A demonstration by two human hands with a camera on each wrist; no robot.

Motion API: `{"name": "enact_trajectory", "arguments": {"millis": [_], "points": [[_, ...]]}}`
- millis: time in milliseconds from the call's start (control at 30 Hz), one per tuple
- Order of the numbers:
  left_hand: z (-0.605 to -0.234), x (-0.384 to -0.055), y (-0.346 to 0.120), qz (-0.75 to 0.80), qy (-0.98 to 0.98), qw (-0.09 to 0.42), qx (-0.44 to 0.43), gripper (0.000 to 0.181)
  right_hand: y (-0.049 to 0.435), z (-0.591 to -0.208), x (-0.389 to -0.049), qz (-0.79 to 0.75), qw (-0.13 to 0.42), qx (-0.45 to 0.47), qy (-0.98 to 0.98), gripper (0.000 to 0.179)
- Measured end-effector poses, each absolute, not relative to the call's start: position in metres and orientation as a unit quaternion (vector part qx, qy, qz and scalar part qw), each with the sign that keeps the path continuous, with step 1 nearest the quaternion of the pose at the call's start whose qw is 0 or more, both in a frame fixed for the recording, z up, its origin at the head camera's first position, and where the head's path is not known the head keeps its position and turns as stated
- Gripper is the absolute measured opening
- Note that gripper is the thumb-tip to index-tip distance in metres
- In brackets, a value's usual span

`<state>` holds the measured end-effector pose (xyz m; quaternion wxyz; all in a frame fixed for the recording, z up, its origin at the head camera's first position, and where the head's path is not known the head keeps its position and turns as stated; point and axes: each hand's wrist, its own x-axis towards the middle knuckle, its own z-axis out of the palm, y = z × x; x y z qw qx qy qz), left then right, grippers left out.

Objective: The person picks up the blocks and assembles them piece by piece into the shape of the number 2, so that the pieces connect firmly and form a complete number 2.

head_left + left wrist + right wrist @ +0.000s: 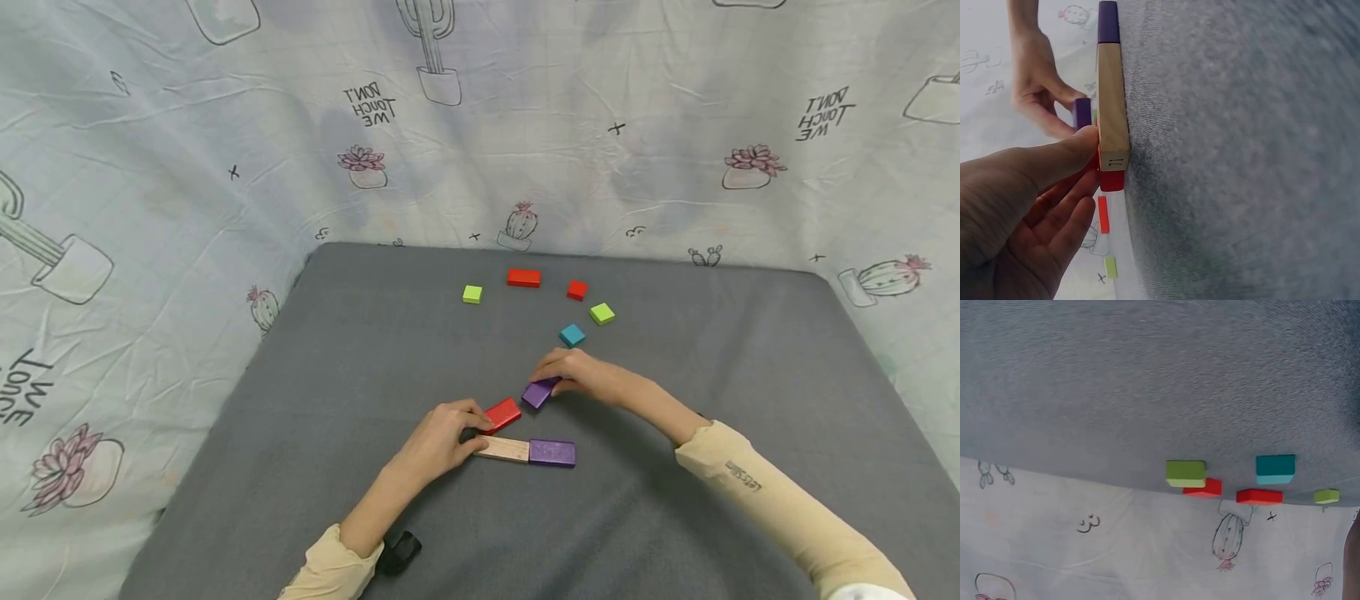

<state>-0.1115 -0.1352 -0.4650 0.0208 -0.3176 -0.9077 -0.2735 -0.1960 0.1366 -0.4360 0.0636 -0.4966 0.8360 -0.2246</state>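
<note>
My left hand (446,433) has its thumb at the left end of a plain wooden block (506,449) and its curled fingers on a red block (504,414) just behind. The red block lies at an angle; in the left wrist view the wooden block (1112,106) mostly hides it. A purple block (552,453) lies end to end with the wooden one, on its right. Above the red block, my right hand (581,372) pinches another purple block (538,392), tilted. That held block (1082,113) also shows in the left wrist view.
Farther back on the grey cloth-covered table (360,350) lie a teal block (572,335), two lime-green blocks (602,314), a small red block (577,290) and a longer red block (524,277). A black object (400,552) is beside the left sleeve. A patterned curtain (562,150) hangs behind.
</note>
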Motion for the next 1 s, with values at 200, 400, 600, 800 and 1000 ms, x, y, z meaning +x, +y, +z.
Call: {"name": "enact_trajectory", "arguments": {"millis": [200,400,600,800,1000], "points": [[-0.465,-0.114,-0.133,-0.275,-0.904,0.025,-0.325,0.019,0.131,-0.44,-0.199,-0.214,0.072,-0.499,0.837,0.03],[-0.465,-0.116,-0.131,-0.277,-0.905,0.018,-0.322,0.02,0.131,-0.443,-0.202,-0.221,0.071,-0.499,0.835,0.031],[-0.462,-0.115,-0.132,-0.276,-0.91,0.007,-0.31,0.019,0.129,-0.448,-0.205,-0.225,0.079,-0.503,0.831,0.031],[-0.46,-0.116,-0.132,-0.272,-0.909,0.013,-0.315,0.019,0.129,-0.451,-0.209,-0.236,0.076,-0.511,0.823,0.035],[-0.46,-0.117,-0.133,-0.269,-0.91,0.012,-0.315,0.019,0.13,-0.455,-0.214,-0.24,0.048,-0.543,0.803,0.036]]}}
